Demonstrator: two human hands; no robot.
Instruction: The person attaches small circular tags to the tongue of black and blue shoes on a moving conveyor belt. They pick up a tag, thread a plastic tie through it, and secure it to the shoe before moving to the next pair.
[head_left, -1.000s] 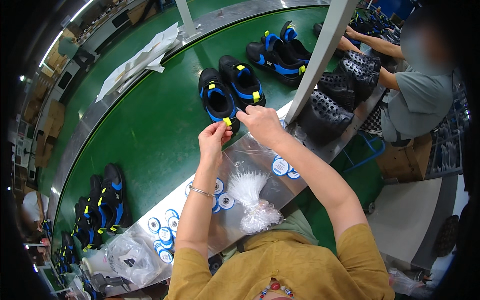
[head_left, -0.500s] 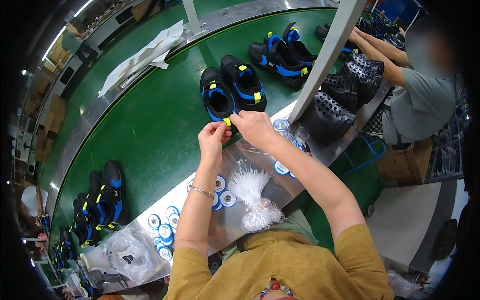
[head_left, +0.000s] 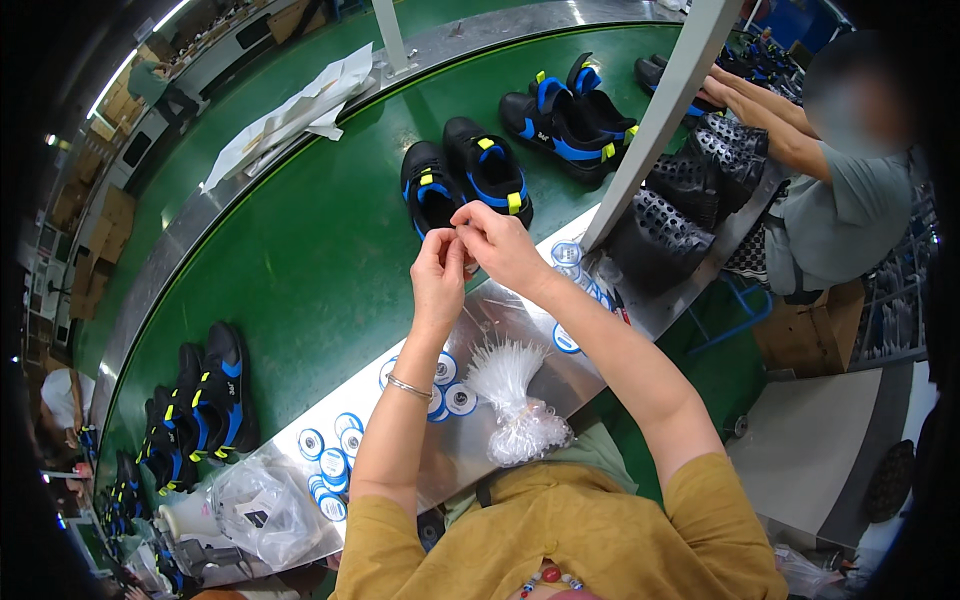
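The left hand [head_left: 438, 275] and the right hand [head_left: 497, 245] are brought together at the heel end of the near pair of black-and-blue shoes [head_left: 470, 165]. In each grip, thumb and fingers are drawn together; whether anything thin is pinched between them cannot be told. The heel of the left shoe [head_left: 425, 160] is hidden by the hands, so a misaligned pinch could go unnoticed. If something fine is held, it could be dropped because of its thinness; if that shoe is tugged, the pair could be skewed on the green surface [head_left: 250, 300], since its body is steadied by neither palm.

On the wearer's side of the pair, a bundle of clear strands [head_left: 507, 375] is laid on the metal desk [head_left: 450, 470]; loose ends could be snagged by the bracelet [head_left: 410, 387]. Round blue-and-white tags [head_left: 333, 461], scattered left of the pair and nearer the wearer, could be swept aside by a forearm. Right of the pair, sideways reach is obstructed by a pale post [head_left: 655, 130], with black perforated pieces [head_left: 675, 222] stacked beyond it. Farther right, a co-worker's arms [head_left: 775, 128] are stretched out.
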